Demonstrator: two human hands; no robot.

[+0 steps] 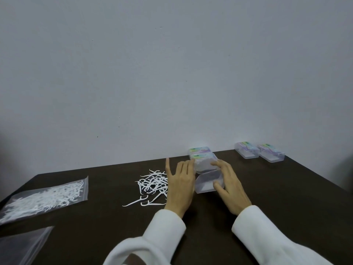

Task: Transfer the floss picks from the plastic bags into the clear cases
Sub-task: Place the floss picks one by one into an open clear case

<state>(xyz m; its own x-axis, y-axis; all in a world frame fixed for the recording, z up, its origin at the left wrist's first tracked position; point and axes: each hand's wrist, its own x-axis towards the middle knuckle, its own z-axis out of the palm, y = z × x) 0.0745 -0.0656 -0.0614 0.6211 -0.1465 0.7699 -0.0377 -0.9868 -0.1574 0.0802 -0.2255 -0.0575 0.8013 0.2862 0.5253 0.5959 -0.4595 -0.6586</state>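
A dark brown table stands against a pale wall. At its left edge lies a zip bag of floss picks; near the middle, a loose pile of floss picks; toward the back right corner, two shut clear cases.

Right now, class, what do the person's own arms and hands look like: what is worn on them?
Both arms wear long, loose white sleeves ending at the wrists. The left hand and right hand are bare: no gloves, and no rings, watch or markings visible.
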